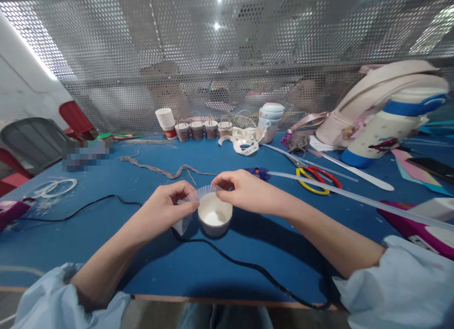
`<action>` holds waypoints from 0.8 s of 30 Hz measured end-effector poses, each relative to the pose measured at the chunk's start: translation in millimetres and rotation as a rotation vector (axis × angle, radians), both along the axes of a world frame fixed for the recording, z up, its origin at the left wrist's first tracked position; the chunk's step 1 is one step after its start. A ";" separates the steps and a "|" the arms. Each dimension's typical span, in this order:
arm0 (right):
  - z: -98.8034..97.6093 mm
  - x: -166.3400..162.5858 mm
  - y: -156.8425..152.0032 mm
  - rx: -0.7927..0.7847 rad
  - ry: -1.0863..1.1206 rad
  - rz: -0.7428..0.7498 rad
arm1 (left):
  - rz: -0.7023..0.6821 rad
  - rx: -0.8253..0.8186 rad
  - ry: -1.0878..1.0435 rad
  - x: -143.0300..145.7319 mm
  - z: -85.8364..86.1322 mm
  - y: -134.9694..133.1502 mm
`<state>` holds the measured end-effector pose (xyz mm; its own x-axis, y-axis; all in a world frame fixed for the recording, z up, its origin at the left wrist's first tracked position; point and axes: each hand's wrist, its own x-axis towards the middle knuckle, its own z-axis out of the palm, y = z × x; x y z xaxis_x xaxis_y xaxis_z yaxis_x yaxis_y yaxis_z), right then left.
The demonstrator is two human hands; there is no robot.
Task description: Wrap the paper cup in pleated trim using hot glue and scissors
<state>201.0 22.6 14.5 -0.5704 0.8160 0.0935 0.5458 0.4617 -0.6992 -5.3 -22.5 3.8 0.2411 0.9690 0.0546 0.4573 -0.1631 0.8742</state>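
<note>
A small white paper cup (214, 227) stands upright on the blue table (106, 244), its open top facing me. Along its far left rim runs a pleated, translucent white strip (205, 191). My left hand (165, 206) pinches this strip between thumb and fingers at the left of the cup, and a loose piece of it hangs below. On the far right side of the rim, my right hand (244, 191) closes thumb and fingers on the strip against the cup. Behind my right wrist lies a dark blue glue gun (261, 173), partly hidden, with a long clear glue stick (319, 184) in it.
A black cord (227, 257) crosses in front of the cup. Yellow and red-handled scissors (315, 180) lie right. At the back stand stacked paper cups (165, 118), several brown-wrapped cups (196, 130) and a bottle (270, 120). Grey cord (170, 173) lies behind my hands.
</note>
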 end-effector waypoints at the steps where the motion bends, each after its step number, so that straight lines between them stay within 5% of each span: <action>1: 0.6 -0.3 0.2 0.022 -0.019 0.010 | 0.004 -0.002 0.002 0.4 0.1 -0.2; 16: 15.9 -10.1 -6.2 0.132 -0.369 -0.057 | -0.038 0.008 0.023 3.1 -0.8 -0.7; 24: 6.8 -12.6 -4.3 0.254 -0.429 -0.069 | -0.049 0.025 0.044 2.2 -3.5 -0.9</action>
<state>188.4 18.3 21.3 -0.5468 0.8349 0.0626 0.7946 0.5411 -0.2756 -3.1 -23.4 0.4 0.2907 0.9545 0.0668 0.4864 -0.2076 0.8487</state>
